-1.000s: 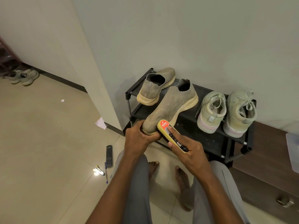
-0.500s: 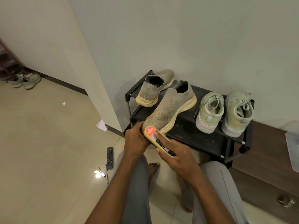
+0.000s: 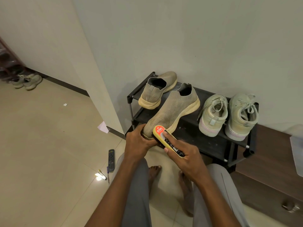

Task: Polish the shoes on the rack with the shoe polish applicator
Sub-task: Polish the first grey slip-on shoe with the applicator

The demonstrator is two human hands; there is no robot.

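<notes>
At the frame's centre, the left hand (image 3: pixel 137 143) grips the toe of a tan knit slip-on shoe (image 3: pixel 172 110) angled off the black shoe rack (image 3: pixel 213 145), while the right hand (image 3: pixel 183 154) clasps the yellow shoe polish applicator (image 3: pixel 165 139) against that toe.

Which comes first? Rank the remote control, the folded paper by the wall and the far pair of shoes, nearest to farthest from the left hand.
1. Remote control, on the floor just left of the left hand.
2. Folded paper, at the wall corner.
3. Far pair of shoes, far left.

Dim, even indoor light, soft shadows beside the rack (image 3: pixel 131 102), bright floor glare (image 3: pixel 98 178), wide-angle bending at edges
</notes>
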